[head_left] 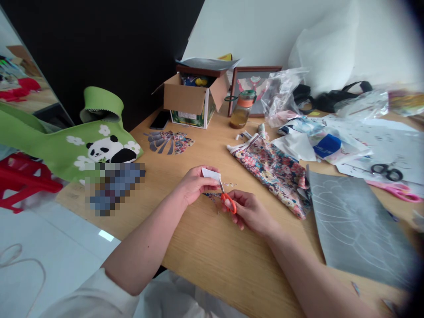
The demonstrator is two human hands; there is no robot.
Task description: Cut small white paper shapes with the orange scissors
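Observation:
My left hand (pixel 196 184) pinches a small white piece (pixel 211 173), which could be paper or the back of a fabric scrap. In my right hand (pixel 247 209) are small scissors with orange handles (pixel 228 203), their blades at the lower right edge of the white piece. Small floral scraps (pixel 212 196) lie on the table under and beside my hands. To the right is a folded floral cloth (pixel 271 170). Farther back on the left, cut grey and floral pieces (pixel 170 142) are laid out in a fan shape.
A cardboard box (pixel 188 99), a phone (pixel 160 120), a bottle (pixel 241 112) and a picture frame (pixel 235 84) stand or lie at the back. On the right are a grey sheet with white lines (pixel 351 221), black scissors (pixel 387 171) and pink scissors (pixel 402 192). A green panda bag (pixel 99 132) sits left.

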